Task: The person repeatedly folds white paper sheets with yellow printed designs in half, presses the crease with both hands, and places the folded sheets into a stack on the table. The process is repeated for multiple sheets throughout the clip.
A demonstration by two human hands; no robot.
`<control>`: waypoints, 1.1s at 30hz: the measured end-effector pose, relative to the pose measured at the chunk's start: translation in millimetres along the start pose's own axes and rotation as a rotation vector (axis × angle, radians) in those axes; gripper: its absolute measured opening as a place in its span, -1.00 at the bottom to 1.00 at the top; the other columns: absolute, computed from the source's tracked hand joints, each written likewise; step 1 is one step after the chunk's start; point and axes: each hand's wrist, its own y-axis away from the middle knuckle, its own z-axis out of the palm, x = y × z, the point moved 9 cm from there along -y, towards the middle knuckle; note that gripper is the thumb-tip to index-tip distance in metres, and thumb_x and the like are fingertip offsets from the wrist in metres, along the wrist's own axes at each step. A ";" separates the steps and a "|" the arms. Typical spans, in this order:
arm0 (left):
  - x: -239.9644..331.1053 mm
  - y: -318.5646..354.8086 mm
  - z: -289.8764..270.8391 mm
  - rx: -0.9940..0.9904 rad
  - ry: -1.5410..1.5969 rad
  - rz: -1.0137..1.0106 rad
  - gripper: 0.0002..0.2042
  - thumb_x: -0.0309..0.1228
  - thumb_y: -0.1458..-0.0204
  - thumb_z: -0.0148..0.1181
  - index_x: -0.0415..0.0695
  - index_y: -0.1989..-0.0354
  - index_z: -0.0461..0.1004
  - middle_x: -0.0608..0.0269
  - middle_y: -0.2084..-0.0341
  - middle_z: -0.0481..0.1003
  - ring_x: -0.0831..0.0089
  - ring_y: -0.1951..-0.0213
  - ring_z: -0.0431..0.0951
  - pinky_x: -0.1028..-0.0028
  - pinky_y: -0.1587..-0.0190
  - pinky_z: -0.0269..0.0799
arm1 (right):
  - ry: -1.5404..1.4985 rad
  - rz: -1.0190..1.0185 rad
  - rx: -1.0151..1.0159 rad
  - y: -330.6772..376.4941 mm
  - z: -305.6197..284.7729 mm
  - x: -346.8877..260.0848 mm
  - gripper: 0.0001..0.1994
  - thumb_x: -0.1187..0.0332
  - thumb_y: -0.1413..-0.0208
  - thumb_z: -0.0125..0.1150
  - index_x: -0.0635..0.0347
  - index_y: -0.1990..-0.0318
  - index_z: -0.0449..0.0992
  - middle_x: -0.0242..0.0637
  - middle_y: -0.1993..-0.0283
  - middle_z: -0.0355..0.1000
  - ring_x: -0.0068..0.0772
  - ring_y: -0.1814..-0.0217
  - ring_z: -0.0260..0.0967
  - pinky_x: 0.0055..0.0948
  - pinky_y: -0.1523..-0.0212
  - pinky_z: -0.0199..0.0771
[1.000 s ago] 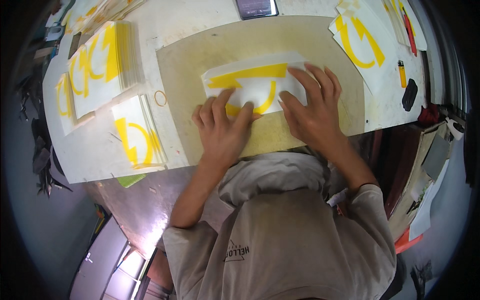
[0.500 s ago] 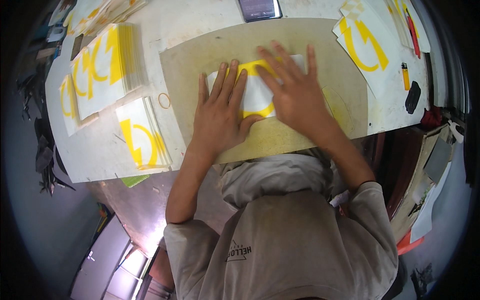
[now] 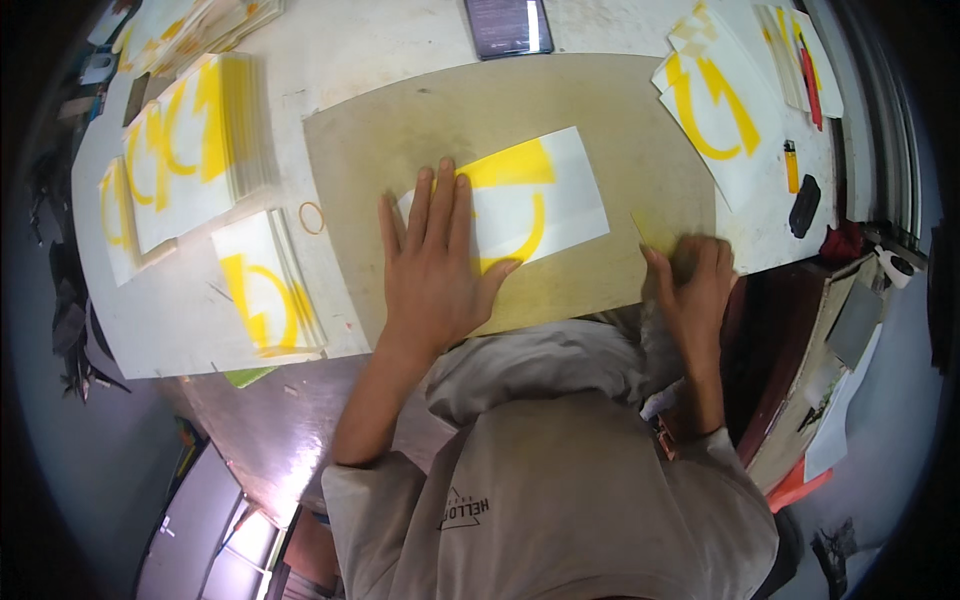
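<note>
Two hands noted: left hand (image 3: pixel 432 262) spread flat, pressed on white-and-yellow sheet (image 3: pixel 520 200); right hand (image 3: pixel 692 285) curled, grip contents indiscernible through blur.

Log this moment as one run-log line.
left hand flat on yellow-printed sheet | right hand at mat edge, blurred

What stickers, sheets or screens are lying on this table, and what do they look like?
White sheet with a yellow curved shape: on the tan mat, under the left hand.
Stacks of like sheets: far left, white and yellow.
Smaller stack: near left edge.
Loose sheets: top right.
Dark screen device: top centre, rectangular.
Right hand: at the mat's right corner.
</note>
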 end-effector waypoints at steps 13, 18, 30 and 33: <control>0.8 5.5 8.0 0.082 0.087 -0.002 -0.05 0.11 -0.20 0.16 -0.39 -0.52 -0.06 -0.22 -0.54 -0.06 -0.13 -0.57 -0.12 -0.26 -0.50 -0.33 | -0.383 -0.481 0.181 2.7 17.9 -108.4 -0.81 0.59 -0.08 0.33 0.26 0.15 0.55 -0.13 0.25 0.52 -0.05 0.28 0.47 -0.19 0.18 0.43; 2.2 4.5 10.5 0.092 0.078 0.012 -0.05 0.10 -0.20 0.18 -0.38 -0.52 -0.05 -0.22 -0.54 -0.05 -0.13 -0.57 -0.11 -0.27 -0.49 -0.32 | -0.367 -0.563 0.288 -21.9 14.3 -143.6 -0.79 0.54 -0.03 0.29 0.23 0.14 0.55 -0.24 0.33 0.44 -0.13 0.25 0.39 -0.17 0.19 0.30; 0.2 6.2 10.0 0.106 0.116 -0.009 -0.01 0.11 -0.18 0.20 -0.47 -0.50 -0.06 -0.30 -0.52 -0.05 -0.14 -0.57 -0.11 -0.24 -0.50 -0.31 | -0.345 -0.640 0.330 -22.3 27.1 -164.0 -0.76 0.51 -0.01 0.29 0.21 0.12 0.56 -0.28 0.37 0.42 -0.21 0.25 0.36 -0.17 0.15 0.27; -1.1 5.7 5.3 0.156 0.173 -0.022 -0.04 0.11 -0.14 0.23 -0.45 -0.46 0.05 -0.38 -0.49 -0.01 -0.14 -0.56 -0.08 -0.26 -0.50 -0.31 | -0.398 -0.599 0.301 -33.4 39.7 -165.8 -0.76 0.50 -0.04 0.29 0.22 0.09 0.57 -0.26 0.35 0.43 -0.16 0.24 0.37 -0.16 0.12 0.28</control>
